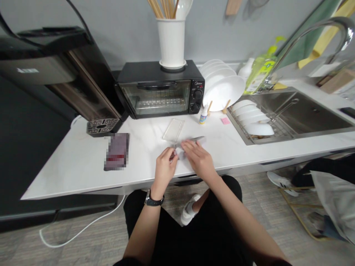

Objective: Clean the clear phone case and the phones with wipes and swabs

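Observation:
My left hand (165, 165) is closed at the counter's front edge, its fingers round a small dark reddish thing that I cannot make out. Close to its right, my right hand (198, 159) lies palm down with fingers stretched forward, slightly blurred. Beyond its fingertips shows a thin grey blade-like object (199, 139), partly covered by the hand. Something small and whitish lies between the hands, too blurred to name. A clear phone case (173, 130) rests on the white counter (144, 147) just behind them. Further back stand a small white bottle (203, 115) and a pink sticky note (225, 120).
A pixelated phone-like object (117, 151) lies left. Behind are a black toaster oven (161, 94), a utensil holder (172, 42), a drinks machine (80, 81) and plates (222, 90). At right, bowls (253, 118) sit by the sink (305, 111); a person's shoe (281, 183) shows below.

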A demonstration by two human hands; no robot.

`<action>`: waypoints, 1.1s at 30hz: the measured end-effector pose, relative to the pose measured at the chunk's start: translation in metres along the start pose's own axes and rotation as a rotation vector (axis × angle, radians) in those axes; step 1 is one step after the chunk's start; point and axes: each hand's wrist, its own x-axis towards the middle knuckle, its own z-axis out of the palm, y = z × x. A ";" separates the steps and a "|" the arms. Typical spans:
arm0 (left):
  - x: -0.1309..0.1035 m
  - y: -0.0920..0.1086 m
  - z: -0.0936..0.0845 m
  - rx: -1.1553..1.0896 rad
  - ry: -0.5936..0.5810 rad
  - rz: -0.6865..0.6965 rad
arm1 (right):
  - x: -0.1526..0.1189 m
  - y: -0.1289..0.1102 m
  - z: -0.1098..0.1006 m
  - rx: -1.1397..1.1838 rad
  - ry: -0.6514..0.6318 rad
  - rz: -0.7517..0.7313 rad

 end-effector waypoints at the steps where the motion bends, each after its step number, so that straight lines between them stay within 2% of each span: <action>1: 0.000 0.002 0.000 -0.012 -0.001 -0.003 | -0.001 0.008 -0.003 -0.013 0.032 0.056; 3: -0.001 0.006 0.000 -0.034 -0.004 -0.014 | -0.002 0.019 -0.009 -0.031 0.083 0.154; 5: -0.001 0.008 0.000 -0.053 -0.012 -0.024 | -0.005 0.019 -0.010 -0.029 0.089 0.188; 10: -0.002 0.005 -0.001 -0.053 -0.040 -0.033 | -0.007 -0.024 0.003 0.035 -0.014 0.052; 12: -0.002 0.005 -0.002 -0.044 -0.037 -0.042 | -0.006 -0.031 0.004 0.055 -0.037 0.015; 14: -0.003 0.007 -0.002 -0.044 -0.038 -0.041 | -0.006 -0.022 0.000 0.060 -0.023 0.033; 19: -0.009 0.013 0.002 -0.050 -0.091 0.024 | -0.016 0.027 -0.012 0.043 0.106 0.207; 23: -0.014 0.009 0.005 -0.026 -0.133 0.086 | -0.023 0.041 -0.012 0.077 0.118 0.238; 29: -0.016 0.004 0.005 0.004 -0.182 0.146 | -0.028 0.023 -0.002 0.109 0.128 0.249; 33: -0.017 0.001 0.006 0.056 -0.172 0.125 | -0.036 0.002 0.004 0.148 -0.023 0.108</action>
